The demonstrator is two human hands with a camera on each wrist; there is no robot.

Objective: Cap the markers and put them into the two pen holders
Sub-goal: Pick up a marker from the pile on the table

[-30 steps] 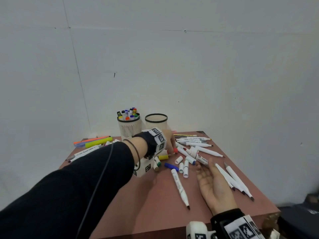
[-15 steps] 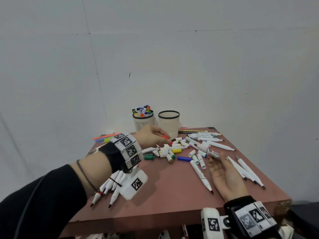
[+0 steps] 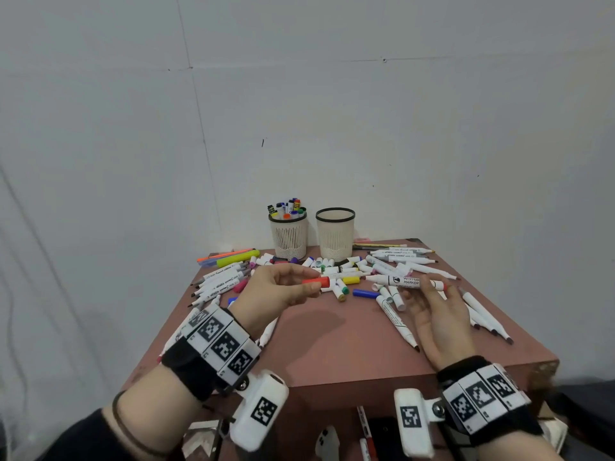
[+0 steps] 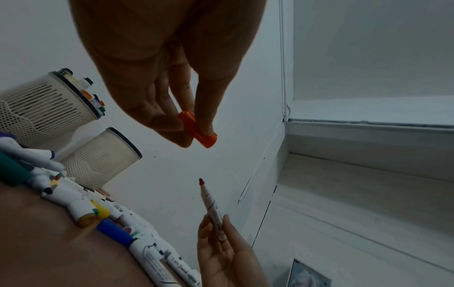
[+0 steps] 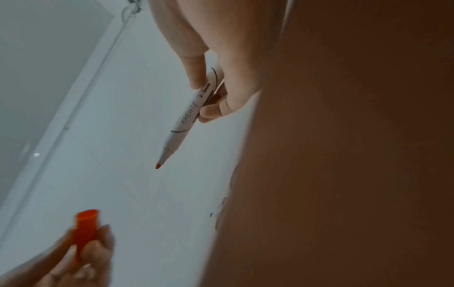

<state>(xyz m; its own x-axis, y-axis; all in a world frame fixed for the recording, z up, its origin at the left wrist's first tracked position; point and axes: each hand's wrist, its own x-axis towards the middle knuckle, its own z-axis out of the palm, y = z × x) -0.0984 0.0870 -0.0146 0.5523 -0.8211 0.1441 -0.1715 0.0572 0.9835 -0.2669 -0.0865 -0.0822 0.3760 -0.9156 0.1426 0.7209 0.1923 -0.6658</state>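
Observation:
My left hand [image 3: 311,280] pinches an orange cap [image 3: 321,281] between thumb and fingers, above the table's middle. My right hand [image 3: 426,287] grips a white whiteboard marker [image 3: 404,281] with its bare red tip pointing left at the cap, a short gap apart. In the left wrist view the cap [image 4: 197,129] hangs above the marker tip [image 4: 202,181]. The right wrist view shows the marker [image 5: 189,110] and the cap [image 5: 86,227]. Two cream pen holders stand at the back: the left one [image 3: 289,236] is full of markers and the right one [image 3: 335,232] shows none.
Loose caps and short markers [image 3: 336,271] are strewn across the brown table [image 3: 332,347] before the holders. White markers [image 3: 219,281] lie at the left, with highlighters [image 3: 238,256] behind them. Uncapped markers [image 3: 482,314] lie at the right edge. A blue cap [image 3: 364,293] lies between my hands.
My left hand drew back from the cap pile with the orange cap. My right hand, earlier palm up on the table, has picked up the white marker and raised it.

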